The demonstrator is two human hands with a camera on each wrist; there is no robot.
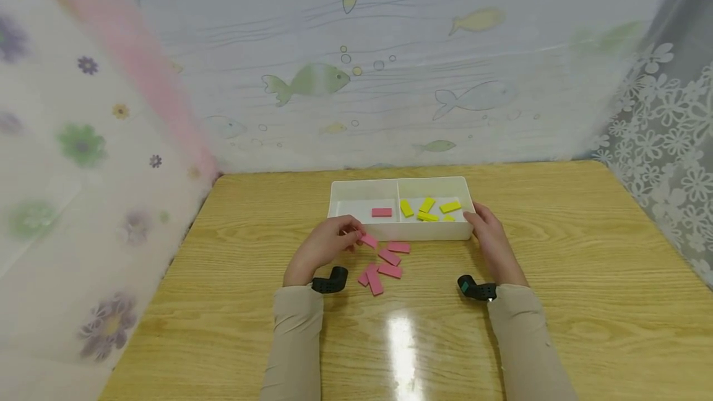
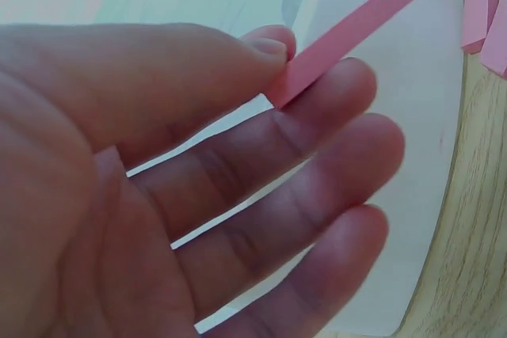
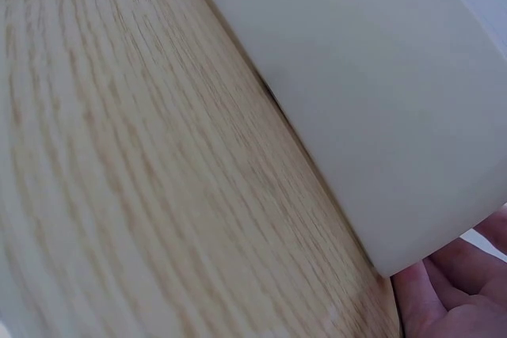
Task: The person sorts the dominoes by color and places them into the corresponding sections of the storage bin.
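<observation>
We see the left hand [image 1: 325,246] pinching a flat pink rectangular tile [image 2: 341,41] between thumb and forefinger, the other fingers [image 2: 317,187] lying straight beneath it; so that grip is closed on the tile by one end, with most of its length sticking out free. The tile hangs just in front of the near wall of the white plastic two-compartment tray [image 1: 390,231], near the left half. The right hand [image 1: 492,240] rests against the tray's right near corner; from the right wrist view we see only a fingertip and part of the palm at the corner, so we cannot tell how its grip stands.

Inside the tray, one pink tile [image 1: 381,212] lies in the left compartment and several yellow tiles [image 1: 427,209] lie in the right. More loose pink tiles [image 1: 384,265] lie scattered on the pale wooden worktop [image 1: 557,302], just in front of the tray and between the two hands.

To do this step well, we judge that the pinched tile should be lifted clear over the near wall before it is let go, kept on the left side of the divider so it lands with its own colour. With a hold on only one end, the tile could swing or slip; a level carry and a low release would keep it from bouncing. The right hand steadying the corner should stop the light tray from sliding.
</observation>
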